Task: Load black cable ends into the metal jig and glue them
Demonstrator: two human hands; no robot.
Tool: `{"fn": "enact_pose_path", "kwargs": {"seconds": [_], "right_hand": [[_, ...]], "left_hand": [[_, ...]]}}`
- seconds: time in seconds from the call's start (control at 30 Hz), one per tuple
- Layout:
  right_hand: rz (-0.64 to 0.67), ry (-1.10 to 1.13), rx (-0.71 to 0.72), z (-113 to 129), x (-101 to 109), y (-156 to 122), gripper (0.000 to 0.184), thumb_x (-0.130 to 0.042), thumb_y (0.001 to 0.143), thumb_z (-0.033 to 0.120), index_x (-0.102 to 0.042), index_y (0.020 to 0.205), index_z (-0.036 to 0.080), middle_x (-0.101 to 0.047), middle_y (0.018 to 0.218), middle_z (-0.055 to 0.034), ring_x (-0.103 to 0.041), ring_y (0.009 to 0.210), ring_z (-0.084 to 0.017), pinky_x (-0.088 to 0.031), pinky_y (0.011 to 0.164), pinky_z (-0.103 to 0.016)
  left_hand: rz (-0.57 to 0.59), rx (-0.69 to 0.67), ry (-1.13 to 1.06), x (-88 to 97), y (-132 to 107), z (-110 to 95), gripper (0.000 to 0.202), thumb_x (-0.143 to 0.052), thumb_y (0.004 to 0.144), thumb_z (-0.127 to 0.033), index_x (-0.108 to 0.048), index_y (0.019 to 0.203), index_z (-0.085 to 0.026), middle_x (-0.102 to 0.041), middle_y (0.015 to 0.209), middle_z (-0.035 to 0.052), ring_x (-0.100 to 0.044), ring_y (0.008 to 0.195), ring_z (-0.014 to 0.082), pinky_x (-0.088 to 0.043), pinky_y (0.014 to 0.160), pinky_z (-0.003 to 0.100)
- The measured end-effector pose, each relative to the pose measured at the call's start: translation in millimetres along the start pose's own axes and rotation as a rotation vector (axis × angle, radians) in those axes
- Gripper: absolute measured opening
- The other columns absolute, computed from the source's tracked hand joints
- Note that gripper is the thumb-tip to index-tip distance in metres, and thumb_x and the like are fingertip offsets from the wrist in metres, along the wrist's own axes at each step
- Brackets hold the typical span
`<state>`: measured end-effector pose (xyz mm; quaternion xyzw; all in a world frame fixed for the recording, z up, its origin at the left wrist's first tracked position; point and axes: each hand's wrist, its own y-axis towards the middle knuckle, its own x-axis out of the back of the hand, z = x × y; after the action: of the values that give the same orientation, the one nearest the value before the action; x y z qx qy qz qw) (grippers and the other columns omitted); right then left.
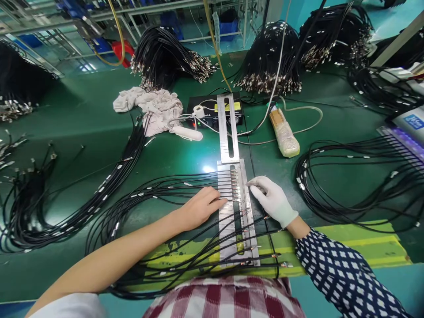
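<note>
A slotted metal fixture [228,234] lies in front of me, with several black cables [202,181] set side by side in its upper slots, their metal connector ends [234,181] pointing right. My left hand [203,206], bare, is at the fixture's left side, thumb and forefinger closed around a black cable at the slots. On the other side my right hand [271,201], in a white glove, has its fingertips bent together at the fixture's right rail; what they hold, if anything, is hidden. Loose cables [198,254] cross the fixture's lower part, ends reaching past its right edge.
A slotted metal bar [227,128] extends beyond the fixture, over a black control box [202,119]. A crumpled cloth [159,108] and a white handle [187,133] lie left; a wrapped tool [285,132] lies right. Cable bundles [165,57] line the green table's [281,172] back.
</note>
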<state>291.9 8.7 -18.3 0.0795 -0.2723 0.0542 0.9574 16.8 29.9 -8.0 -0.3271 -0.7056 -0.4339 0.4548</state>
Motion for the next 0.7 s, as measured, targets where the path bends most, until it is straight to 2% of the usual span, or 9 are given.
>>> {"fn": "enact_pose_path", "kwargs": {"seconds": [0.13, 0.23, 0.37, 0.7], "right_hand": [[-0.002, 0.006, 0.001, 0.5, 0.6, -0.3, 0.018, -0.05, 0.095, 0.029, -0.067, 0.095, 0.025, -0.068, 0.101, -0.0042, -0.064, 0.093, -0.021, -0.052, 0.082, -0.034], [-0.004, 0.004, 0.004, 0.0, 0.5, -0.8, 0.018, -0.05, 0.095, 0.029, -0.067, 0.096, 0.025, -0.068, 0.102, -0.0043, -0.064, 0.093, -0.021, -0.052, 0.081, -0.035], [0.003, -0.015, 0.003, -1.2, 0.8, -1.1, 0.017, -0.05, 0.095, 0.027, -0.067, 0.097, 0.025, -0.068, 0.102, -0.0036, -0.064, 0.093, -0.02, -0.051, 0.082, -0.034], [-0.001, -0.024, 0.022, -0.2, 1.2, -1.1, 0.017, -0.05, 0.095, 0.027, -0.067, 0.097, 0.025, -0.068, 0.101, -0.0037, -0.064, 0.091, -0.02, -0.051, 0.08, -0.034]], "left_hand": [[0.016, -0.058, 0.045, 0.4, -1.3, 1.1, 0.029, -0.037, 0.101, -0.015, -0.057, 0.122, -0.013, -0.061, 0.097, 0.0113, -0.052, 0.087, 0.0194, -0.046, 0.079, 0.032], [-0.02, -0.077, 0.023, -1.5, -1.4, 3.3, 0.032, -0.035, 0.101, -0.014, -0.053, 0.127, -0.014, -0.061, 0.097, 0.0111, -0.052, 0.088, 0.0195, -0.047, 0.079, 0.033], [-0.084, -0.063, -0.045, -4.9, -1.8, 4.2, 0.033, -0.036, 0.099, -0.011, -0.051, 0.129, -0.014, -0.06, 0.094, 0.01, -0.052, 0.088, 0.0187, -0.048, 0.079, 0.031], [-0.081, -0.015, -0.118, -9.5, -5.1, 2.8, 0.037, -0.037, 0.099, -0.012, -0.05, 0.133, -0.017, -0.06, 0.096, 0.0098, -0.053, 0.09, 0.019, -0.05, 0.081, 0.033]]}}
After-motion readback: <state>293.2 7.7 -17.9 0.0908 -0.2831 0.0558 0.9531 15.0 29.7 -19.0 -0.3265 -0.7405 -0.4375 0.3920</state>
